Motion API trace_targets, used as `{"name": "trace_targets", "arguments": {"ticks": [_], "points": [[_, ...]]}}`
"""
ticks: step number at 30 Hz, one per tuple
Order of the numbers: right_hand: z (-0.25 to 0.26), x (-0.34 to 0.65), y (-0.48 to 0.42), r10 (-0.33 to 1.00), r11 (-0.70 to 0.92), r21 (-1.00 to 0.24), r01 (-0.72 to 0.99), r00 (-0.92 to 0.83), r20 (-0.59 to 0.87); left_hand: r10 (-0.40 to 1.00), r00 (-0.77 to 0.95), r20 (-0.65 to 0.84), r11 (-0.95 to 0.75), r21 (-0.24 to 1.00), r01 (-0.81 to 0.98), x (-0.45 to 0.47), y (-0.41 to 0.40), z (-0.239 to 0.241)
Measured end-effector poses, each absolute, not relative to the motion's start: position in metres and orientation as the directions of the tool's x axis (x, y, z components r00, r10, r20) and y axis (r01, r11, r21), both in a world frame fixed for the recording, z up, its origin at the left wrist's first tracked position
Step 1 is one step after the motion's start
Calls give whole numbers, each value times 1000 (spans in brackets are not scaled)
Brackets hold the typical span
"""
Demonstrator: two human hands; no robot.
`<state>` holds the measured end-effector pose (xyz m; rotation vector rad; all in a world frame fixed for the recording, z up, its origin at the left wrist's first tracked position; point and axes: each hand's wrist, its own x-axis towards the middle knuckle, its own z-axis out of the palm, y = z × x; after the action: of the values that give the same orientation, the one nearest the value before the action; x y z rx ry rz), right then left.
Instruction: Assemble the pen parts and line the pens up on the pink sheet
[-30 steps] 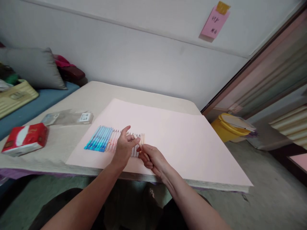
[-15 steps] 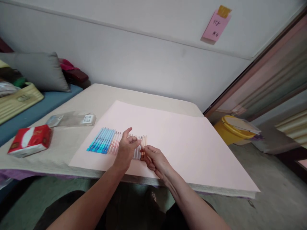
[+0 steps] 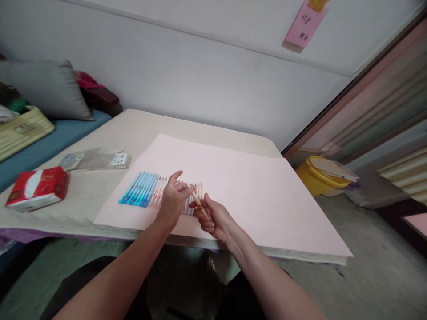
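Note:
A pale cream pencil slants between my two hands above the pink sheet. My right hand is closed around its lower part. At its upper end, the thumb and fingers of my left hand pinch the tip, with the index finger raised. Under and beside the hands lies a neat row of pencils. Blue pencils form its left end, followed by white-and-pink pencils. Greyish and cream pencils at the right are partly covered by my hands.
A clear plastic package and a red tissue pack lie on the cloth-covered table to the left. A grey cushion rests behind them. Right of the table stands a yellow bin; a wall rises behind.
The pencil has tilted into clearer view, and my right hand has turned and wrapped its fingers around it. My left hand stays near its tip. The camera view has shifted slightly.

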<state>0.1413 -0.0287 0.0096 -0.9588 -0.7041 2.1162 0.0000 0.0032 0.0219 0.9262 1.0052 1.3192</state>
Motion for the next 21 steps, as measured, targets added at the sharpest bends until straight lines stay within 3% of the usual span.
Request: {"name": "trace_targets", "arguments": {"ticks": [2, 5, 9, 15, 21], "points": [[9, 144, -28, 739, -647, -654, -392, -534, -411, 997, 52, -64, 79, 928, -364, 0, 4, 23], [8, 146, -28, 759, -622, -681, -387, -511, -403, 990, 118, -79, 120, 909, -398, 1, 4, 23], [7, 141, -30, 846, -507, -783, -362, -384, -370, 997, 35, -73, 81, 931, -357, 1, 4, 18], [6, 142, -28, 792, -587, -724, -362, -439, -423, 992, 86, -89, 114, 928, -356, 0, 5, 18], [3, 143, -29, 859, -481, -800, -358, -374, -349, 998, 15, -67, 68, 951, -303, 2, 3, 20]]}}
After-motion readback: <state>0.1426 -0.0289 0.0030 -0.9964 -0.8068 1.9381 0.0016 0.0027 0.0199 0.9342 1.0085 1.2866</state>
